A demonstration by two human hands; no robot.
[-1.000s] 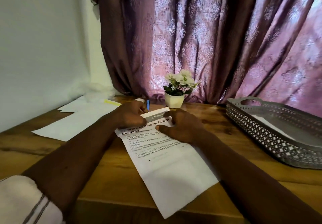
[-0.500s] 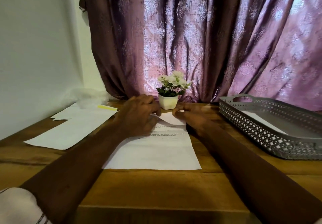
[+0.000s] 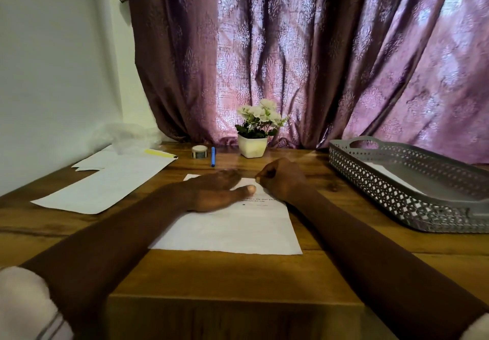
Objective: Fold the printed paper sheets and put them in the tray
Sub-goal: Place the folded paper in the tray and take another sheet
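On the wooden counter the left hand lies flat, fingers spread wide, on the folded white printed sheet, the right hand curled pinching its far edge, left of the grey perforated tray

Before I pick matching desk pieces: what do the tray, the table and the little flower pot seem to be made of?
Tray: likely moulded grey plastic, matte, with a regular pierced lattice wall. Table: wood or wood veneer, brown with grain and a soft sheen. Flower pot: smooth off-white, ceramic or plastic; the picture cannot settle which.
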